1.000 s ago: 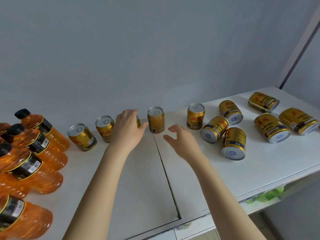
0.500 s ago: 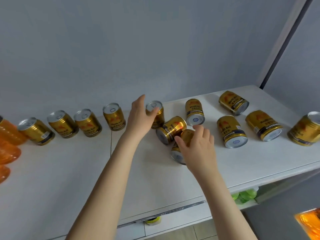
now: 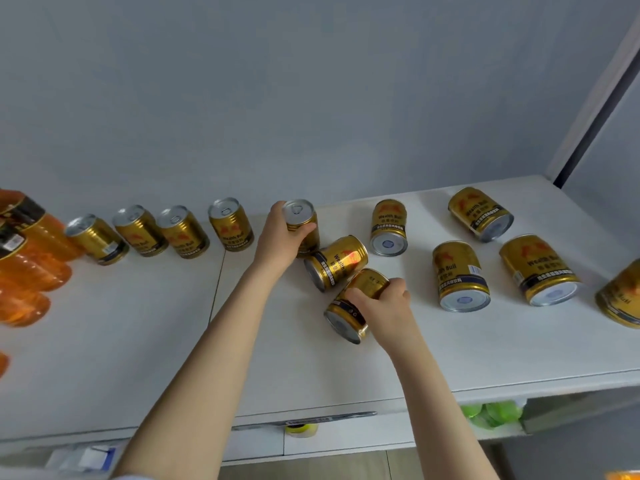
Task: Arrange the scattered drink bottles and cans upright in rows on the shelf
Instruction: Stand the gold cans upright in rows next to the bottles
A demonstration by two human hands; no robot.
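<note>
Gripping with the left hand [image 3: 280, 237] an upright gold can [image 3: 300, 220], thumb and fingers curled round its upper half, pull-tab lid facing up. Standing toward the back of the white shelf [image 3: 138, 341], just right of the seam between two panels.

Clutching with the right hand [image 3: 384, 303] a second can [image 3: 353, 306], tipped on its side, base turned toward the camera, fingers wrapped over its far end.

Wedged between those two: a third can [image 3: 337, 263], also on its side, right against the foot of the upright one and seemingly touching the one in the right hand, crowding both grips.

Lined up left of the left hand: a row of four upright cans [image 3: 183, 232] along the back, close together yet apart. Farther left, at the frame edge: orange bottles [image 3: 31, 258] with black labels, bunched and partly cut off.

Scattered to the right, all toppled with bases toward the camera: a near-wall can [image 3: 388, 227] just beyond the third can, a corner can [image 3: 480, 213] at the back right, a middle can [image 3: 460, 276], an outer can [image 3: 538, 270] beside it, and an edge can [image 3: 620, 296] cropped by the frame. Well apart from one another, none touching.

Under the shelf's front lip: a yellow-green round thing [image 3: 300, 429] and green packs [image 3: 491, 414], too blurred to name.
</note>
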